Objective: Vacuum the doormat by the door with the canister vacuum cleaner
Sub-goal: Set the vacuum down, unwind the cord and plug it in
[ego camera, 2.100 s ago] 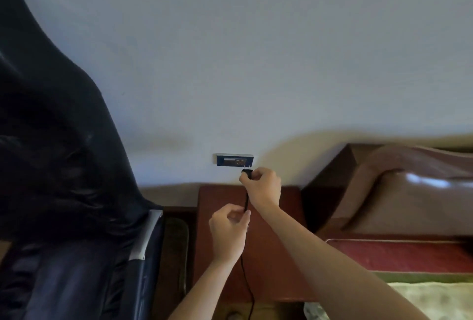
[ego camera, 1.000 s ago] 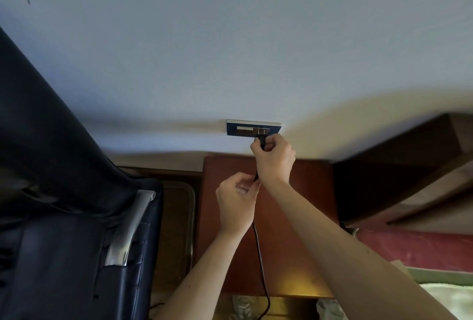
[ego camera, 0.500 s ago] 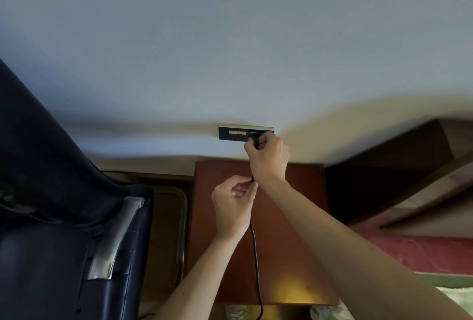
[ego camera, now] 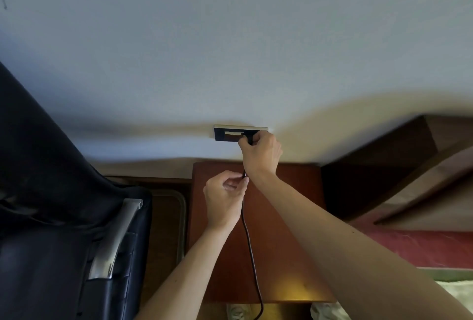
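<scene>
The right hand (ego camera: pixel 261 152) reaches up to the outlet (ego camera: pixel 227 134) low on the wall (ego camera: pixel 230 50), its fingers (ego camera: pixel 252 137) curled round the black plug (ego camera: pixel 248 140) and holding it at the right end of the plate. This looks like the power-up step before any cleaning. I cannot tell whether the prongs are fully seated, since the hand hides them.

The left hand (ego camera: pixel 224 199) sits just below, with thumb and fingers (ego camera: pixel 242 182) pinching the cord (ego camera: pixel 249 240). That probably takes the cord's weight off the plug so it goes in straight. From there the cord hangs down across the table (ego camera: pixel 294 217) and leaves the bottom of the view. The vacuum and the doormat are both out of sight (presumably somewhere behind or below), so the cord is the only part of the machine on show.

- **Cord:** thin, round, dark and limp.
- **Plug:** small, hard and blocky.
- **Outlet:** a flat dark rectangle with a pale rim, mounted on smooth matte paint.
- **Table:** glossy red-brown wood with square edges.
- **Chair (ego camera: pixel 51 191):** creased black leather on the left, with a curved metal armrest (ego camera: pixel 115 237).
- **Headboard (ego camera: pixel 384 166):** dark wood, on the right.
</scene>
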`<move>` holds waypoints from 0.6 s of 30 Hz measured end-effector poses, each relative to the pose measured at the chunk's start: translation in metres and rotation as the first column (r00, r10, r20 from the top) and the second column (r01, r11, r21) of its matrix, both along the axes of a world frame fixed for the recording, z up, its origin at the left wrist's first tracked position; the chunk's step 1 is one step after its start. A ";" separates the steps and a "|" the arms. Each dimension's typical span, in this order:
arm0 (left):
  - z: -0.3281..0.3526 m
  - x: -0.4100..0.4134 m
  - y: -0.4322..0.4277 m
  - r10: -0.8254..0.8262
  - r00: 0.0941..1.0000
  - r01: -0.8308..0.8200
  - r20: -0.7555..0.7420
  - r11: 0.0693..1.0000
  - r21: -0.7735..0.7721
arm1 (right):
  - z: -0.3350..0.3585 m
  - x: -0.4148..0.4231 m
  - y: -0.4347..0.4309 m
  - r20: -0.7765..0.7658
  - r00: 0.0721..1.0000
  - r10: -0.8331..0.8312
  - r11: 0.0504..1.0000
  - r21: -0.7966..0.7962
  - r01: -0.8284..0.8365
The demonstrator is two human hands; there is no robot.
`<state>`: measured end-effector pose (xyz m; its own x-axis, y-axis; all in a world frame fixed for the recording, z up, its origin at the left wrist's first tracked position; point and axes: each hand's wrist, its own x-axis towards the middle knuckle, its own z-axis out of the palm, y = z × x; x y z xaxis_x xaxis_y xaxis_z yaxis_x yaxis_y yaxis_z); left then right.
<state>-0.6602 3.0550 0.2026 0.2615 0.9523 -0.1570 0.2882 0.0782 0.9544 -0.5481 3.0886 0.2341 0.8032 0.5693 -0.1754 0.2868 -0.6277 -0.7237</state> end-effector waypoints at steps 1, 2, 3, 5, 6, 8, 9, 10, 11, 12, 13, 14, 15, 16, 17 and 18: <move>0.002 -0.001 0.001 -0.015 0.999 0.015 -0.038 1.000 0.012 | 0.001 0.000 0.000 -0.007 1.000 -0.003 1.000 -0.018 0.003; 0.005 -0.002 0.002 -0.037 0.995 0.039 -0.088 0.999 0.023 | 0.004 0.001 0.000 -0.015 1.000 0.004 0.999 -0.041 -0.005; 0.009 -0.004 0.004 -0.066 0.988 0.069 -0.140 0.997 0.019 | 0.007 0.003 -0.002 -0.017 0.999 0.029 0.997 -0.067 -0.030; 0.021 -0.009 0.008 -0.154 0.959 0.145 -0.238 0.988 -0.055 | 0.014 0.008 -0.009 -0.006 0.987 0.161 0.979 -0.127 -0.161; 0.028 -0.013 0.009 -0.212 0.930 0.189 -0.300 0.976 -0.104 | 0.019 0.010 -0.015 -0.002 0.967 0.254 0.953 -0.169 -0.250; 0.045 -0.024 0.011 -0.326 0.831 0.282 -0.451 0.945 -0.164 | 0.027 0.010 -0.033 0.012 0.902 0.432 0.871 -0.265 -0.414; 0.053 -0.030 0.011 -0.368 0.776 0.327 -0.513 0.929 -0.173 | 0.030 0.008 -0.043 0.011 0.862 0.507 0.819 -0.319 -0.477; 0.063 -0.037 0.010 -0.398 0.726 0.368 -0.560 0.914 -0.173 | 0.034 0.005 -0.055 0.009 0.823 0.568 0.767 -0.369 -0.525; 0.073 -0.044 0.007 -0.422 0.679 0.405 -0.601 0.898 -0.172 | 0.036 -0.001 -0.066 0.004 0.785 0.619 0.717 -0.410 -0.563; 0.082 -0.052 0.005 -0.438 0.633 0.440 -0.638 0.882 -0.169 | 0.039 -0.007 -0.077 -0.006 0.748 0.664 0.669 -0.443 -0.597; 0.090 -0.060 0.001 -0.448 0.590 0.469 -0.672 0.867 -0.166 | 0.040 -0.013 -0.088 -0.022 0.715 0.699 0.625 -0.468 -0.625; 0.098 -0.069 -0.003 -0.451 0.551 0.494 -0.702 0.854 -0.161 | 0.044 -0.020 -0.098 -0.042 0.688 0.725 0.586 -0.487 -0.647; 0.105 -0.077 -0.006 -0.451 0.515 0.514 -0.728 0.843 -0.159 | 0.047 -0.027 -0.108 -0.055 0.665 0.745 0.555 -0.502 -0.663; 0.111 -0.085 -0.010 -0.450 0.482 0.529 -0.751 0.833 -0.160 | 0.051 -0.034 -0.117 -0.065 0.646 0.760 0.529 -0.515 -0.675; 0.117 -0.093 -0.015 -0.449 0.450 0.539 -0.772 0.826 -0.165 | 0.055 -0.041 -0.126 -0.064 0.630 0.774 0.511 -0.524 -0.681; 0.123 -0.100 -0.020 -0.443 0.421 0.550 -0.791 0.819 -0.165 | 0.061 -0.048 -0.135 -0.059 0.615 0.787 0.494 -0.537 -0.684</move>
